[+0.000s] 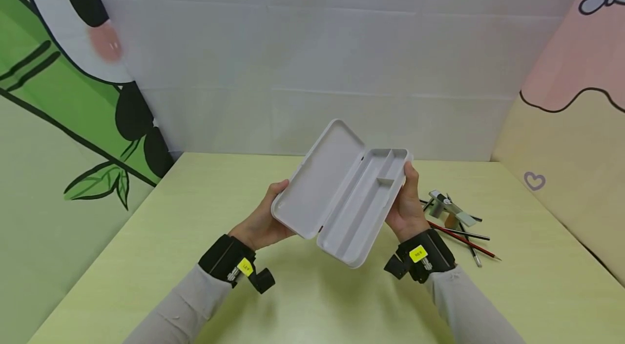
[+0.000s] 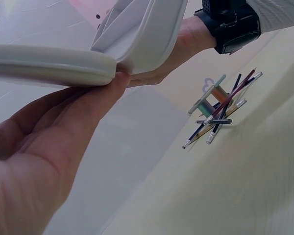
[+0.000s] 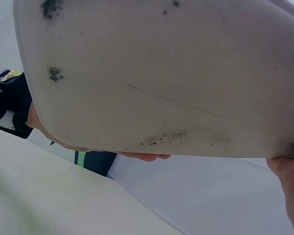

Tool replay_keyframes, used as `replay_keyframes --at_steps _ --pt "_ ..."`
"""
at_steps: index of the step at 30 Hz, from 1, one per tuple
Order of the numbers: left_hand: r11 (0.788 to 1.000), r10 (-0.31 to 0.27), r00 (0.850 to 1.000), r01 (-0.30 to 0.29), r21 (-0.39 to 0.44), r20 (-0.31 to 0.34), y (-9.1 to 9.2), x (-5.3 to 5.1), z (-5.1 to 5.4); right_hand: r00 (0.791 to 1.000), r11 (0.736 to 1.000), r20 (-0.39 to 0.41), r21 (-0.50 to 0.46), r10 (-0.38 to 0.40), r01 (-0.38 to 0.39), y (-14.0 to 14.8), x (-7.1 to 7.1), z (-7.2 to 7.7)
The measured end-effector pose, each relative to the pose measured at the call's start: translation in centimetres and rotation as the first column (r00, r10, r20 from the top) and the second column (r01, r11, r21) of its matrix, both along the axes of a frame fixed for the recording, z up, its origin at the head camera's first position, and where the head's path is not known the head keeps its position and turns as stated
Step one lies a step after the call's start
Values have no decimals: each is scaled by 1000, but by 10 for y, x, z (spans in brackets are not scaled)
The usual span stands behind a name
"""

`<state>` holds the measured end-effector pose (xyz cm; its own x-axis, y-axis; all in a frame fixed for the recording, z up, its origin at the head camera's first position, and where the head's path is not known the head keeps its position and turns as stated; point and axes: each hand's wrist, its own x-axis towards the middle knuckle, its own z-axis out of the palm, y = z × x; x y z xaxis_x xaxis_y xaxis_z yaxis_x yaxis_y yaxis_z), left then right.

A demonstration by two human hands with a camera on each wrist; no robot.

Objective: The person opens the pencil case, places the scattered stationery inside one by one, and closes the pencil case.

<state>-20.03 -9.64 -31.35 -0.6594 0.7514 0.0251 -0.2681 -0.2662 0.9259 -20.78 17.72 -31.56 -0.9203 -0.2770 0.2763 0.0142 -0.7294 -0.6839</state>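
Observation:
A white hinged pencil case (image 1: pixel 337 208) is held up above the table, its lid swung wide and its divided inside facing the head camera. On the lid's left edge, my left hand (image 1: pixel 266 222) grips with the thumb at the rim and the other fingers behind. My right hand (image 1: pixel 407 208) holds the base by its right side, thumb along the edge and fingers underneath. From the right wrist, the case's outer surface (image 3: pixel 152 88) shows dark smudges and scratches. The compartments I can see hold nothing.
Right of my right hand, several pencils (image 1: pixel 461 234) lie crossed in a loose pile on the pale yellow table (image 1: pixel 234 176). Among them are a flat pale strip (image 2: pixel 207 94), an orange block (image 2: pixel 221 94) and a green block (image 2: pixel 204 107). Decorated walls enclose the table.

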Motion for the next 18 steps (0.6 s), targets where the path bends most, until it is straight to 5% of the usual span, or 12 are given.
replay_keyframes --at_steps 18 --pt "999 10 996 -14 43 86 4 -1 -2 999 1000 -47 -29 -5 3 1 -2 -1"
